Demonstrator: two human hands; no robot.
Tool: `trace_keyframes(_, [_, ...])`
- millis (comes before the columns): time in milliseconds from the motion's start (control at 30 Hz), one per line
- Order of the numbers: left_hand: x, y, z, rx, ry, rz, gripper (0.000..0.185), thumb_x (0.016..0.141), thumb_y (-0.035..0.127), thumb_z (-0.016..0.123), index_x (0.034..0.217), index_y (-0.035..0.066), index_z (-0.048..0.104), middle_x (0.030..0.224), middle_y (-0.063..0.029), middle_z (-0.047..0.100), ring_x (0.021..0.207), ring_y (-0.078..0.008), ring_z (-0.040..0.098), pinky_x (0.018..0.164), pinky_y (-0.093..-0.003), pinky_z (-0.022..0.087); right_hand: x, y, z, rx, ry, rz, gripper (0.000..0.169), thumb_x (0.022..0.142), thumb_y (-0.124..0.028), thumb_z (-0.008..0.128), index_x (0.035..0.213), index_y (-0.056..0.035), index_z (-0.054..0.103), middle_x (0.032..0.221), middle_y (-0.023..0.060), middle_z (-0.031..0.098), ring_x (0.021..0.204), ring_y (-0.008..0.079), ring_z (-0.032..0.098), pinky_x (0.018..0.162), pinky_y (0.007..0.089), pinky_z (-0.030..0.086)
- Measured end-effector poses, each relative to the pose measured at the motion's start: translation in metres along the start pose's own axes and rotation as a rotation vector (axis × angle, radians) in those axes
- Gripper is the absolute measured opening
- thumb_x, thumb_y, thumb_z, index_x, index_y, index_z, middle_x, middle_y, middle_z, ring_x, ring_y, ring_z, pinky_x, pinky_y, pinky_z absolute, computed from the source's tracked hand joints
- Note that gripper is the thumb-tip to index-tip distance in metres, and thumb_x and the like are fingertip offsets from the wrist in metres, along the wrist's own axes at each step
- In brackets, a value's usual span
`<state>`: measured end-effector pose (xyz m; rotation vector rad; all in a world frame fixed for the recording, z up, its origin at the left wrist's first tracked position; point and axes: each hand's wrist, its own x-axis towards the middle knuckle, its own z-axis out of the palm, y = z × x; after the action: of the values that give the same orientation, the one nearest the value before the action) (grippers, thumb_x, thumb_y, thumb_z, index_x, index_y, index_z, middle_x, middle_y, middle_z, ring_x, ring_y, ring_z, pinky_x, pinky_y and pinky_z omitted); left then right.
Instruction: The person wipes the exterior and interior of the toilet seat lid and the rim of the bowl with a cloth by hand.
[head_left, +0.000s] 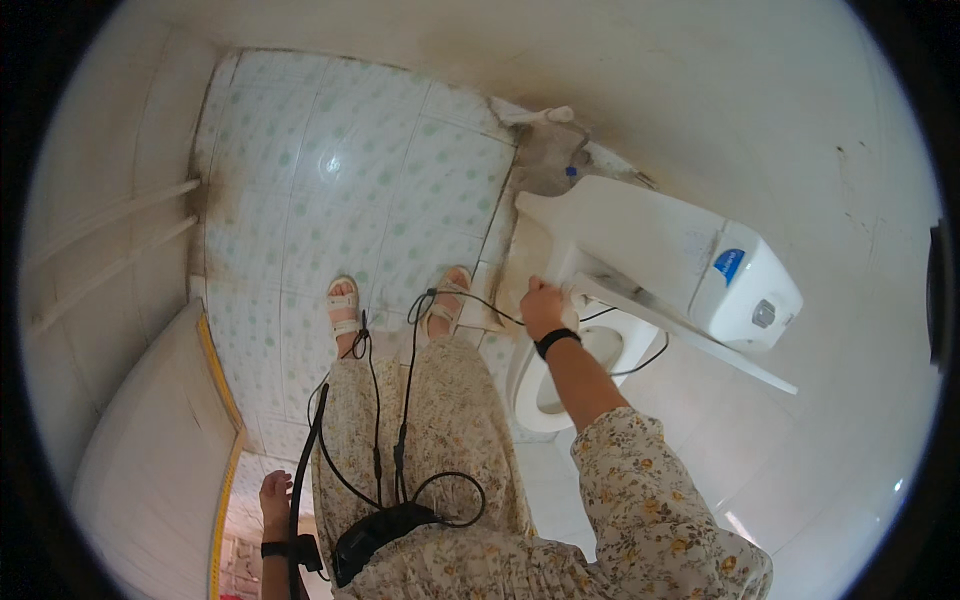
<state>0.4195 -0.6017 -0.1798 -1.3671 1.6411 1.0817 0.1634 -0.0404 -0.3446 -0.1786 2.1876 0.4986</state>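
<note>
My right hand (547, 306), with a black wristband, is closed in a fist over the left edge of a white toilet bowl (525, 394). Something pale shows just beyond its fingers, but I cannot tell whether it is gripped. Right above the bowl sits a white box-like fixture (637, 214) that carries a blue label (729, 266) and a grey knob (763, 313). Down by my left hip hangs my left hand (275, 491), its fingers loosely curled and apart, holding nothing. A black band with a small device is on that wrist.
Black cables (409, 360) run from a black waist pouch (382, 536) past my legs towards my right arm. A pale door (157, 442) with a yellow edge stands at left, below wall pipes (120, 214). The tiled floor (337, 187) meets a dirty corner (551, 146).
</note>
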Motion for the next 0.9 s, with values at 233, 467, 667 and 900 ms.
trace_keyframes(233, [-0.004, 0.064, 0.015, 0.09, -0.098, 0.091, 0.026, 0.089, 0.03, 0.054, 0.105, 0.01, 0.057, 0.098, -0.0034, 0.062, 0.087, -0.015, 0.057, 0.072, -0.0312, 0.044, -0.032, 0.011, -0.065, 0.396, 0.298, -0.085, 0.017, 0.076, -0.008, 0.056, 0.092, -0.001, 0.06, 0.111, 0.0131, 0.051, 0.09, 0.0275, 0.057, 0.075, 0.0384, 0.051])
trace_keyframes(467, [-0.012, 0.076, 0.009, 0.22, -0.057, 0.146, 0.03, 0.089, 0.033, 0.054, 0.106, 0.009, 0.057, 0.098, -0.0041, 0.062, 0.085, -0.0153, 0.058, 0.07, -0.0311, 0.045, -0.037, 0.006, -0.003, 0.372, 0.0, 0.052, 0.026, 0.074, -0.006, 0.057, 0.098, -0.0023, 0.064, 0.111, 0.0148, 0.053, 0.099, 0.03, 0.055, 0.073, 0.0336, 0.051])
trace_keyframes(667, [-0.017, 0.099, 0.003, 0.229, 0.011, 0.086, 0.026, 0.09, 0.027, 0.051, 0.107, 0.007, 0.056, 0.098, -0.0046, 0.062, 0.088, -0.0163, 0.058, 0.073, -0.0317, 0.045, -0.057, 0.016, -0.023, 0.665, 0.48, 0.338, 0.033, 0.077, -0.005, 0.052, 0.109, 0.0006, 0.056, 0.121, 0.0154, 0.049, 0.102, 0.0311, 0.054, 0.076, 0.0387, 0.052])
trace_keyframes(900, [-0.016, 0.124, 0.02, 0.369, -0.094, 0.175, 0.026, 0.092, 0.026, 0.047, 0.109, 0.008, 0.055, 0.101, -0.0052, 0.061, 0.092, -0.0164, 0.057, 0.075, -0.033, 0.044, -0.068, 0.001, 0.016, 0.97, 0.096, 0.04, 0.025, 0.072, -0.003, 0.057, 0.097, -0.0027, 0.062, 0.109, 0.0165, 0.055, 0.094, 0.0325, 0.056, 0.076, 0.0398, 0.049])
